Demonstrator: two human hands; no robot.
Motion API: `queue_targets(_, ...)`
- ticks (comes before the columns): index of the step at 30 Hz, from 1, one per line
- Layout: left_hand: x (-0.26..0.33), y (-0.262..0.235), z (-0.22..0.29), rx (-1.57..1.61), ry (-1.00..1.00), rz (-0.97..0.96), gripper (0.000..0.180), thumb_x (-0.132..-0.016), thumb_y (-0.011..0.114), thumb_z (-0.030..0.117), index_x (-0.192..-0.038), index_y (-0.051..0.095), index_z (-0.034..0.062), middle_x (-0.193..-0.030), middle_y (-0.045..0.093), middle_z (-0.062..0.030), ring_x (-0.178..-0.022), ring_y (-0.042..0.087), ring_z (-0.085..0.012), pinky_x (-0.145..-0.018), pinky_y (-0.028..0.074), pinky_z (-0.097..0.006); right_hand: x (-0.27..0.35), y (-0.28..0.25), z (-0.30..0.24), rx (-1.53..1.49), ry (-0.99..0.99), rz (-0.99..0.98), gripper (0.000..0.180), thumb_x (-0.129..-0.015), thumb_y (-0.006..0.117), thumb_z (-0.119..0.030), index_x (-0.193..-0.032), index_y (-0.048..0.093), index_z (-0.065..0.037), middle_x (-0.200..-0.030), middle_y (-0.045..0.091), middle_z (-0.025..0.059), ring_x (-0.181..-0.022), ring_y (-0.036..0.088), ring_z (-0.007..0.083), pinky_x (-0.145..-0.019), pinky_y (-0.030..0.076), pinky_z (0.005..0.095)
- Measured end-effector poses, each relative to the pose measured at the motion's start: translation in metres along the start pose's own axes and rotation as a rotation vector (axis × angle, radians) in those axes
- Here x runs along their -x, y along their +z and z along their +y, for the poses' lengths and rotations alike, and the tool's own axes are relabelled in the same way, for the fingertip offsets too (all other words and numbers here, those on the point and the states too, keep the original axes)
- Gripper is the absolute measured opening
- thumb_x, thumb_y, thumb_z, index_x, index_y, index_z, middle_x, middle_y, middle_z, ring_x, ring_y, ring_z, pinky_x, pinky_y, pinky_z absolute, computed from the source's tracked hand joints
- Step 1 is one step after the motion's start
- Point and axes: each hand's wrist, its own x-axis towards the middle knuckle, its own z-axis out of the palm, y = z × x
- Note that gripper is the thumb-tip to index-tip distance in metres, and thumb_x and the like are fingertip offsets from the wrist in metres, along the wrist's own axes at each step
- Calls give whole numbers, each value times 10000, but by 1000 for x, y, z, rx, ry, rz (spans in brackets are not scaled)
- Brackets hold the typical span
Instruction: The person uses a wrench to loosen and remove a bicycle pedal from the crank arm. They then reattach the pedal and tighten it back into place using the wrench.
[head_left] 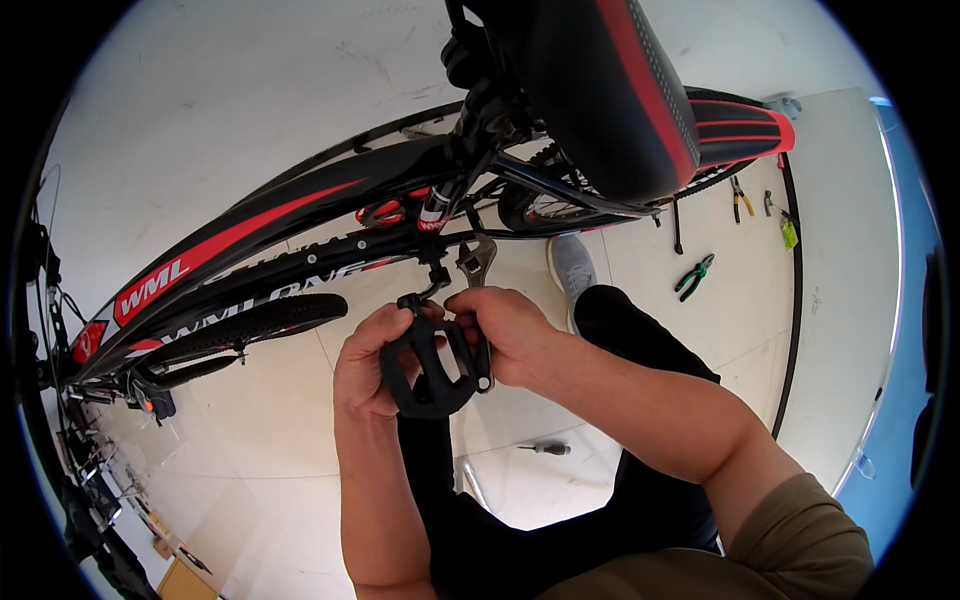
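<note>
My left hand (366, 358) is closed around the left side of a black bicycle pedal (432, 365), its thumb near the spindle end. The pedal sits close to the crank arm (437, 278) below the bike frame; whether its thread is engaged is hidden by fingers. In my right hand (510, 335) is a silver adjustable wrench (476, 262), gripped along its handle. Its jaw end points up toward the frame beside the crank, and the handle's lower end shows by the pedal's right edge. From this view I cannot tell whether the jaws touch anything.
The black and red bicycle frame (270, 215) crosses above my hands, with its saddle (620, 100) overhead. A screwdriver (552, 449) lies between my legs. On the right floor are green-handled pliers (694, 278), yellow-handled pliers (741, 202) and a black bent tool (678, 228).
</note>
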Motion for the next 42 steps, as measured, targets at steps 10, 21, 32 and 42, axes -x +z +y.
queue_targets(10,8,-1,3,-122,98,65,212,-877,644,102,-729,494,81,-967,692,-220,-842,661,-315,-721,559,-382,4,1,2,28,22,-22,107,-883,606,-60,-862,503,-46,-746,470,33,-583,449,133,-525,404,316)
queue_targets(21,6,-8,3,-222,24,-1,358,-901,585,259,-1052,649,-59,-859,682,-135,-706,618,-194,-690,535,-316,1,-5,7,-20,78,-103,120,-899,570,-147,-950,597,-42,-761,571,51,-572,534,151,-504,450,313)
queue_targets(32,2,-4,-7,-102,-50,42,373,-912,581,252,-1095,630,-69,-831,685,-129,-559,599,-170,-435,478,-245,1,-3,9,-39,59,-118,251,-945,520,-173,-1118,650,-46,-803,608,36,-573,541,146,-515,478,293)
queue_targets(42,9,6,3,-187,6,131,280,-868,694,190,-1003,677,-54,-832,682,-95,-762,639,-170,-701,529,-314,-2,-5,10,-22,29,-83,104,-889,553,-87,-888,541,16,-801,571,104,-672,616,234,-570,528,391)
